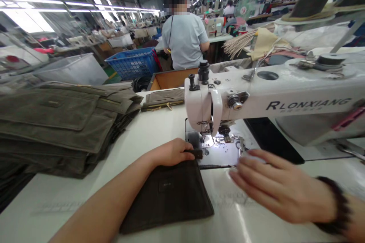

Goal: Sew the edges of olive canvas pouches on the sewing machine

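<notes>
Two grips work at a sewing machine (265, 95): the left grip (171, 152) pinches the top edge of a dark canvas pouch (167, 197) lying just below it on the table (137, 136); the right grip (281, 186), spread open, sits beside the needle plate (219, 152).

We face a sewing machine (256, 98) on a worktable (57, 201), a fabric panel (168, 197) just before its needle, stacked canvas panels (57, 129) well left of it, a zipped pouch (163, 99) just left of it, a crate (132, 62) behind it to the left, a co-worker (184, 38) behind it
</notes>
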Demonstrator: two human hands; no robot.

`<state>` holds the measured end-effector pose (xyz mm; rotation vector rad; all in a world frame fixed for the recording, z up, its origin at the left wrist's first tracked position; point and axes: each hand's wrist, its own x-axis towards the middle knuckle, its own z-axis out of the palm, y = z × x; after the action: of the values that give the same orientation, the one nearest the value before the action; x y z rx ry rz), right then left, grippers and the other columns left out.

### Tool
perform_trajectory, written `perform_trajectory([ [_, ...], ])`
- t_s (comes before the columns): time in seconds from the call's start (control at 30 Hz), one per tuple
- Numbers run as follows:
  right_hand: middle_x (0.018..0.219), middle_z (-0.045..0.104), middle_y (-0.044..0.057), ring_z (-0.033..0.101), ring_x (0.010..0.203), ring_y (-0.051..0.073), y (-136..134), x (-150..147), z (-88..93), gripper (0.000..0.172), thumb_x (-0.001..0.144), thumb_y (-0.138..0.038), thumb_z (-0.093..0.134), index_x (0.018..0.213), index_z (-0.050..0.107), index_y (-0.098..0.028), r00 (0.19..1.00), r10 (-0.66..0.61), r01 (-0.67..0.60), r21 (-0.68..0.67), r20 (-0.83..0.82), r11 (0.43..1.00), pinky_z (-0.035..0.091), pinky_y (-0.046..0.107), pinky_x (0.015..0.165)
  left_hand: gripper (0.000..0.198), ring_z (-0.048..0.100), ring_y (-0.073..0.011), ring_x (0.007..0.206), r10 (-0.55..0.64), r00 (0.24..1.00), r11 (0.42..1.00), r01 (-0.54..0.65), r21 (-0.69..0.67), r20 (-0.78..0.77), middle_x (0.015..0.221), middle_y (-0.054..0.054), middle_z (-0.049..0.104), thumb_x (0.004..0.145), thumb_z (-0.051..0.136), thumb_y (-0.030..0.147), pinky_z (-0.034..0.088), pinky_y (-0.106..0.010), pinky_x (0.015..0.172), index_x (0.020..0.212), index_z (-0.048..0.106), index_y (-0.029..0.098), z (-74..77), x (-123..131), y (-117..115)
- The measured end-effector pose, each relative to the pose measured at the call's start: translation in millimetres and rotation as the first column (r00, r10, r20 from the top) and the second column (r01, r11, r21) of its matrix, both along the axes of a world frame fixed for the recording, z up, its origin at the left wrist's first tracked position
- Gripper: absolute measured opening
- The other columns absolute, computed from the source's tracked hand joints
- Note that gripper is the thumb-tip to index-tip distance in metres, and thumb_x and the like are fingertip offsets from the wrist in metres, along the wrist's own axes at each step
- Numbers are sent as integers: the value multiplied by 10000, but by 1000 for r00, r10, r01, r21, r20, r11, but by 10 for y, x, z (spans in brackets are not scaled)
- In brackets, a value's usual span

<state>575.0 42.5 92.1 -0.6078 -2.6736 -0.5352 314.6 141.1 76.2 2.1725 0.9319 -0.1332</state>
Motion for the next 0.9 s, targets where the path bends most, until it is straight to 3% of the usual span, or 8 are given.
perform_trajectory([
  [0.1, 823, 585, 42, 533, 813, 167, 189, -356, -228, 234, 852, -111, 386, 1017, 551, -129, 989, 149, -149, 5, -9, 989, 408, 370, 778, 190, 478, -114, 608, -10, 1000, 1000, 10, 4, 26, 625, 27, 524, 778, 470, 301, 328, -188, 546, 723, 571, 150, 22, -17, 8],
  [0.2, 829, 584, 32, 529, 773, 160, 318, -570, -354, 216, 834, -130, 444, 1024, 545, -137, 980, 190, -189, 25, -53, 982, 410, 360, 730, 211, 489, -118, 641, -14, 999, 1000, 14, 13, 52, 667, 24, 548, 789, 456, 317, 339, -191, 573, 756, 576, 148, 50, -41, 6],
  [0.47, 941, 588, 109, 519, 679, 154, 194, -592, -384, 181, 820, -147, 430, 904, 582, -97, 959, 272, -275, -26, -81, 961, 394, 310, 588, 220, 521, -125, 660, -4, 999, 999, 2, 45, 43, 696, 25, 580, 797, 449, 323, 354, -191, 573, 795, 590, 154, 18, -34, 20],
  [0.67, 885, 604, 139, 497, 618, 151, 125, -561, -413, 233, 822, -124, 390, 890, 599, -47, 971, 224, -230, -66, -85, 971, 380, 299, 554, 188, 540, -137, 626, 51, 998, 984, -42, 171, -48, 641, 18, 586, 779, 482, 309, 349, -207, 544, 719, 593, 170, 8, 106, -32],
  [0.9, 846, 609, 106, 488, 585, 147, 150, -582, -442, 267, 850, -124, 338, 873, 598, -66, 987, 147, -155, -178, -59, 972, 369, 289, 516, 229, 574, -219, 700, 209, 966, 915, -138, 380, -152, 713, -61, 627, 772, 480, 347, 369, -279, 593, 724, 615, 169, -5, 210, -151],
])
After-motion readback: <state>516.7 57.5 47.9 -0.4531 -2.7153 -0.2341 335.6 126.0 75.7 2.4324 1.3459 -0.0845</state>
